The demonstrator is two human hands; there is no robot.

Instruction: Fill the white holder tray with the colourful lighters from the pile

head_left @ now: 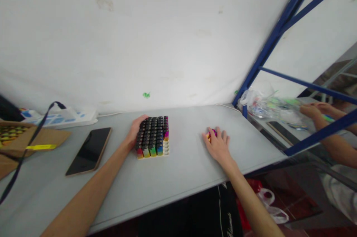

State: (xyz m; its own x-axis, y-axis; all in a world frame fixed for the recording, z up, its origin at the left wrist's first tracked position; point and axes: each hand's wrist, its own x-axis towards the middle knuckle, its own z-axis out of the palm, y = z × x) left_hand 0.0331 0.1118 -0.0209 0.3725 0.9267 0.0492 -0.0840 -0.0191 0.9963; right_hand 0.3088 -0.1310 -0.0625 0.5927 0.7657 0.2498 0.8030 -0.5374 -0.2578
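Rows of lighters with black tops (150, 135) stand upright in a white tray (166, 148) on the grey table. Several slots at the tray's near right corner hold no lighter. My left hand (136, 129) grips the tray's left side, its fingers partly hidden behind the lighters. To the right, my right hand (219, 144) is closed over purple and yellow lighters (212, 133) on the tabletop, mostly covered by its fingers.
A phone (89, 151) lies left of the tray. Farther left are an open cardboard box (36, 136), a dark strap and a white power strip (69, 117). A blue metal frame (262, 57) rises at the right; beyond it, another person's hands (318, 110) are near plastic bags.
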